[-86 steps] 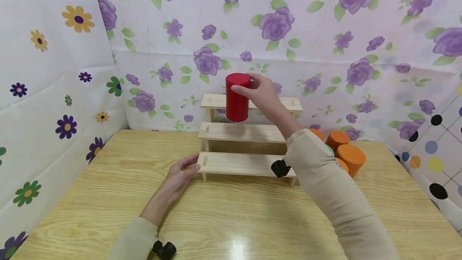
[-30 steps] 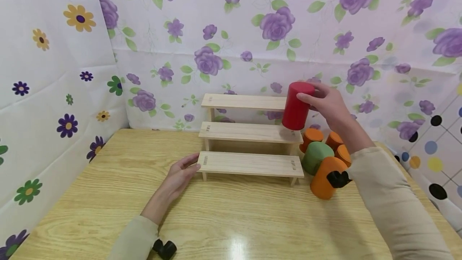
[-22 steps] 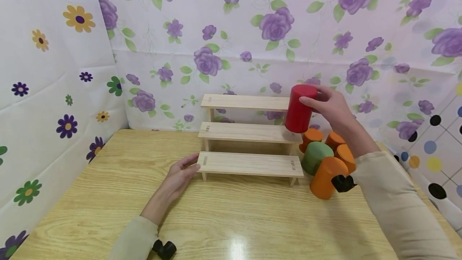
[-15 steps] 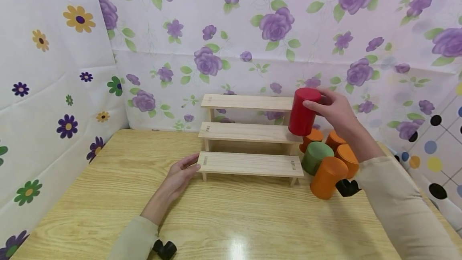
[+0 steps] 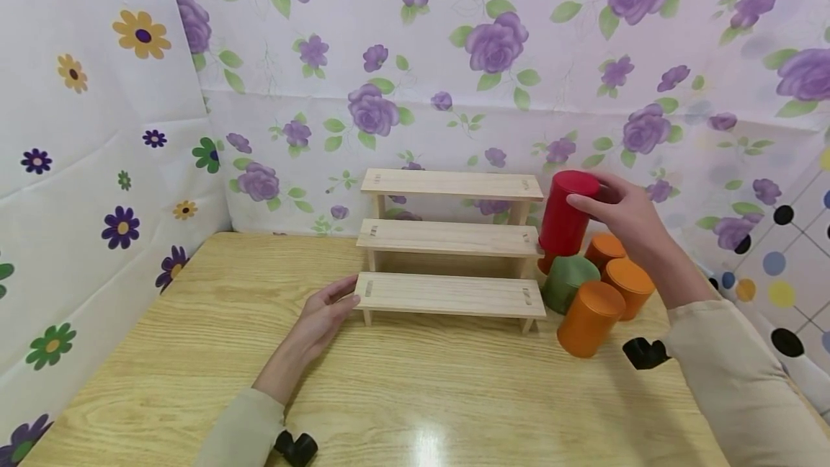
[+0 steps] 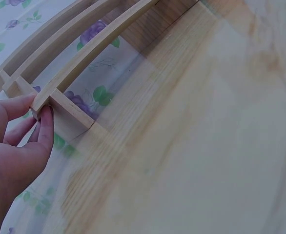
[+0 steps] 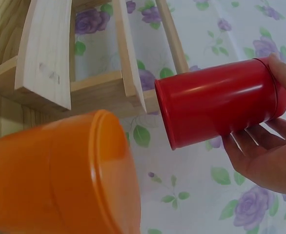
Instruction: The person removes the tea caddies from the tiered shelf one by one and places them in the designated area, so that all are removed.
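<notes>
In the head view my right hand [image 5: 625,215] grips a red canister [image 5: 561,222] near its top. The canister is off the table, slightly tilted, just right of a three-step wooden shelf [image 5: 447,295]. The right wrist view shows the fingers curled round the lidded end of the red canister [image 7: 216,103]. At the shelf's lowest step, my left hand [image 5: 324,316] holds the left end. In the left wrist view, that hand [image 6: 23,151] pinches the board's corner, thumb above and fingers below.
Right of the shelf stand a green canister [image 5: 566,285] and several orange ones, the nearest orange canister [image 5: 586,323] in front. Another orange one is mostly hidden behind the red canister. Flowered cloth [image 5: 389,34] hangs behind the wooden table [image 5: 389,395].
The right hand has carried the red canister from in front of the shelf's top step rightward and lately downward, to beside the shelf. The left hand and shelf have stayed still.
</notes>
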The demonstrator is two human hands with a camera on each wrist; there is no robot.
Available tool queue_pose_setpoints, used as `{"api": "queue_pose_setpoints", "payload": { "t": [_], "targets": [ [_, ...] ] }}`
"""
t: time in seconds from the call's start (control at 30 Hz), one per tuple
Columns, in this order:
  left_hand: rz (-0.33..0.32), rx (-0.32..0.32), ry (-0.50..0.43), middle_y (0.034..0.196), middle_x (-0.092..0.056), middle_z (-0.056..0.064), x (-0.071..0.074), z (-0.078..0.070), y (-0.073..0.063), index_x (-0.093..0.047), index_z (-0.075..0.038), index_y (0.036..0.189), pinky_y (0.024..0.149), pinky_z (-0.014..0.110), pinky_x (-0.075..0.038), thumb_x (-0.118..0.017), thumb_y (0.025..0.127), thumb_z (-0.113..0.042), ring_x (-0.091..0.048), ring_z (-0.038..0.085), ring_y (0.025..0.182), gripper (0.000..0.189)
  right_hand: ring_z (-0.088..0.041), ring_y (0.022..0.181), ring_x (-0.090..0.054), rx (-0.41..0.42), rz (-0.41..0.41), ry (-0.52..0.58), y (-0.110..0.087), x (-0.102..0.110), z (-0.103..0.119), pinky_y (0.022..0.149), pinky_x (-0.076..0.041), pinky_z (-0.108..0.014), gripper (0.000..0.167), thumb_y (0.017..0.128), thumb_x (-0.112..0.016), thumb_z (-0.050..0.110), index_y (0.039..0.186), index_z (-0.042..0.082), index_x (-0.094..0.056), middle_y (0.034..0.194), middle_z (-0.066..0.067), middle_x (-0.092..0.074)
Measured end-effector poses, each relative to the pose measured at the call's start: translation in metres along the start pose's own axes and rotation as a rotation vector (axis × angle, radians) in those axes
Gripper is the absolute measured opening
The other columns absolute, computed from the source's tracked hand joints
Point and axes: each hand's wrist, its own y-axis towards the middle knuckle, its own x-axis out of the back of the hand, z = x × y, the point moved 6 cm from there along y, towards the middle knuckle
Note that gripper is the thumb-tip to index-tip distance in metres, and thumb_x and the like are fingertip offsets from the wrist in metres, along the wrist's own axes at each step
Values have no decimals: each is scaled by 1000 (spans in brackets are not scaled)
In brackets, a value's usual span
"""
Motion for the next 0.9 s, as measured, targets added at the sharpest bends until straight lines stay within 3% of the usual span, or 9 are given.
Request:
{"api": "queue_pose_setpoints", "payload": {
  "t": [0.27,0.53,0.73,0.9],
  "targets": [
    [-1,8,-3,144,-35,19,0,1,-1,-34,7,145,98,22,-41,-53,94,5,-44,20,123,54,-13,110,-51,-37,-11,-29,-6,13,-16,84,-47,-15,74,90,-64,47,150,13,-36,125,1,-54],
    [-11,5,6,143,-37,19,1,0,-2,-35,6,144,96,21,-42,-55,94,3,-47,17,119,54,-5,101,-53,-39,-44,-6,-15,29,-29,79,-48,-12,72,92,-64,39,150,9,-34,111,15,-55],
    [2,-13,-4,142,-38,19,0,-2,-2,-35,8,144,96,20,-42,-54,94,4,-49,14,116,53,-7,99,-52,-66,-73,1,-24,43,-42,76,-48,-11,71,93,-63,39,150,7,-34,111,14,-55],
    [1,-6,-5,142,-38,19,0,-2,-2,-34,8,144,96,20,-42,-55,94,4,-49,15,116,54,-1,98,-54,-77,-89,18,-32,54,-53,77,-47,-9,72,94,-62,37,151,7,-31,110,17,-55]
  ]
}}
